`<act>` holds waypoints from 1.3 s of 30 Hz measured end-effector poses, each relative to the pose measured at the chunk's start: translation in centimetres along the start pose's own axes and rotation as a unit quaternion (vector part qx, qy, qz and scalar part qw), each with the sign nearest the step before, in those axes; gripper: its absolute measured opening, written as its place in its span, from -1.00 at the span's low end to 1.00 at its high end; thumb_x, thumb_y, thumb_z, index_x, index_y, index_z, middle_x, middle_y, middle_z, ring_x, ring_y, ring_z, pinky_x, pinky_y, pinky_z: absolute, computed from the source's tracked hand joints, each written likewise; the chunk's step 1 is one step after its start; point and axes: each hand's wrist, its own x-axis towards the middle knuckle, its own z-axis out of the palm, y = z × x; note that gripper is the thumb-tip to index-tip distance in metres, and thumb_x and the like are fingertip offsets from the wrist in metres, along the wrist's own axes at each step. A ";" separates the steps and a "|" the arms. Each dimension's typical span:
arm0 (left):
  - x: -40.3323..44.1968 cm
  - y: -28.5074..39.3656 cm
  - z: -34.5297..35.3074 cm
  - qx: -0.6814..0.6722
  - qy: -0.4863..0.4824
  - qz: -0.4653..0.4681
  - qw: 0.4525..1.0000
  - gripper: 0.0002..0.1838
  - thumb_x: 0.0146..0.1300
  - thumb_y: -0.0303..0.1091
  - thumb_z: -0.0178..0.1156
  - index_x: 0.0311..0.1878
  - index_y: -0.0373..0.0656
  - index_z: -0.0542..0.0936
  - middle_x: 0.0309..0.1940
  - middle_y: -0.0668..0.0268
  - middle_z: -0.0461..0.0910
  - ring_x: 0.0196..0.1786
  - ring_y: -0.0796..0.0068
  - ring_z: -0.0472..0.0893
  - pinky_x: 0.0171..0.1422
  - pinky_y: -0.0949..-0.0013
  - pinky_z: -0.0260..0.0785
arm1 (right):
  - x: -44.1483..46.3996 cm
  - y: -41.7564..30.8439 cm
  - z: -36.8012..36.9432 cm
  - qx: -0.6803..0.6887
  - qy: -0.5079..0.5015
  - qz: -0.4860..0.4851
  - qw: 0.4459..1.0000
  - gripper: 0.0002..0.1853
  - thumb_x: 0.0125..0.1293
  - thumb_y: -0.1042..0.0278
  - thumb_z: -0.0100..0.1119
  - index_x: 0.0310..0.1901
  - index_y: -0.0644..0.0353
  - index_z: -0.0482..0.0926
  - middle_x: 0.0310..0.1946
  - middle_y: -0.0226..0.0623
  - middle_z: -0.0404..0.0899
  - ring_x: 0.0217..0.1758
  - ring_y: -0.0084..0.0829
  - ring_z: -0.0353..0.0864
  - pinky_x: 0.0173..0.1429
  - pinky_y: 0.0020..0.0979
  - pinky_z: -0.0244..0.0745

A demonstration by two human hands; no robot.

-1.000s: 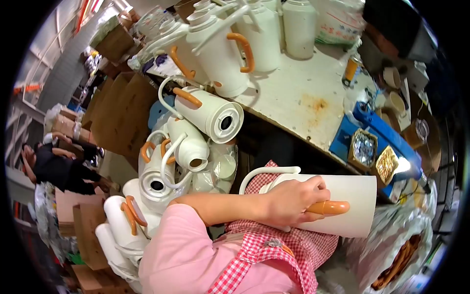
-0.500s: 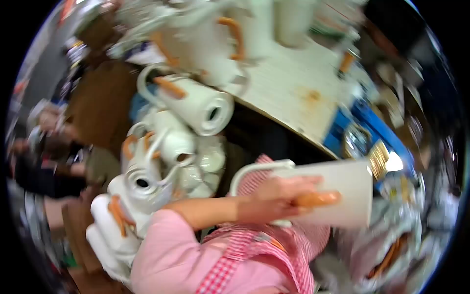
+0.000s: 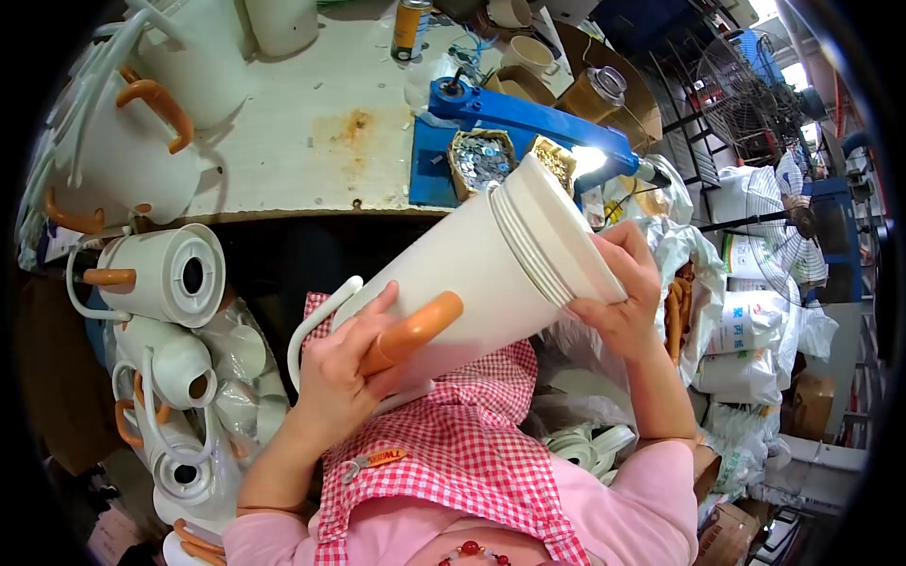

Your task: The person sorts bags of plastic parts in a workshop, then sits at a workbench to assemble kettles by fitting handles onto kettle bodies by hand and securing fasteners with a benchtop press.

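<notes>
A white kettle-like jug body (image 3: 444,269) lies tilted above my lap, its wide end up to the right. My left hand (image 3: 335,382) is wrapped around its lower side by the orange handle (image 3: 415,332). A white loop handle (image 3: 316,330) sticks out at the narrow end. My right hand (image 3: 628,297) grips the rim of a white ridged base piece (image 3: 552,231) at the wide end, thumb below. Whether the base is fully seated on the body I cannot tell. My apron (image 3: 434,453) is red and white checked.
Ahead is a white worktable (image 3: 283,160) with a blue press tool (image 3: 538,123) and a box of small metal parts (image 3: 481,160). More white jugs (image 3: 160,274) are stacked at left. Plastic bags (image 3: 689,255) and a fan (image 3: 779,217) stand at right.
The view has turned to the right. My right hand has come into view onto the base end, and the jug's wide end is now tilted upward. My left hand stays at the handle.
</notes>
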 end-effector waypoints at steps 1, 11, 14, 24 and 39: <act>0.1 0.2 0.0 -0.007 -0.050 -0.036 0.998 -0.53 0.03 -0.38 0.51 0.06 -0.17 0.65 0.07 -0.06 0.65 0.28 0.02 0.60 0.10 0.23 0.62 | 0.1 -0.2 0.1 0.022 -0.015 0.016 1.000 -0.27 -0.06 -0.01 0.59 0.12 0.27 0.66 -0.24 -0.27 0.45 -0.23 -0.36 0.43 -0.15 -0.36 0.37; -0.9 -0.7 1.7 0.008 -0.055 -0.021 0.998 -0.54 0.14 -0.30 0.45 0.09 -0.16 0.55 0.21 -0.13 0.56 -0.05 0.07 0.75 -0.09 0.21 0.63 | 0.2 -1.0 1.9 0.032 -0.015 0.053 0.998 -0.47 0.17 0.06 0.43 0.07 0.26 0.65 -0.32 -0.25 0.43 -0.25 -0.33 0.42 -0.16 -0.31 0.35; -1.2 0.5 3.3 0.046 -0.048 -0.028 0.997 -0.55 0.18 -0.22 0.42 0.07 -0.21 0.55 0.26 -0.19 0.50 -0.20 0.09 0.75 -0.20 0.21 0.61 | 1.3 -1.7 2.5 0.006 -0.026 0.132 0.991 -0.55 0.23 0.09 0.37 0.01 0.29 0.65 -0.33 -0.18 0.43 -0.25 -0.28 0.44 -0.14 -0.29 0.37; -3.4 -0.2 2.7 0.140 0.006 0.012 0.990 -0.56 0.27 -0.05 0.32 0.01 -0.19 0.52 0.34 -0.15 0.42 -0.12 0.14 0.73 -0.36 0.24 0.62 | 4.6 10.7 -4.3 0.276 -0.094 0.174 0.941 0.04 0.42 -0.57 -0.54 0.48 0.31 0.25 0.44 -0.09 0.34 0.52 -0.22 0.28 0.62 -0.14 0.03; -4.8 -1.1 1.6 0.136 -0.026 0.027 0.990 -0.50 0.18 -0.02 0.39 0.05 -0.16 0.58 0.38 0.04 0.43 -0.21 0.14 0.73 -0.23 0.23 0.64 | 3.2 8.5 5.0 0.645 -0.121 0.203 0.727 -0.08 0.48 -0.44 -0.30 0.53 0.27 0.14 0.41 0.05 0.35 0.41 -0.17 0.43 0.44 -0.11 0.36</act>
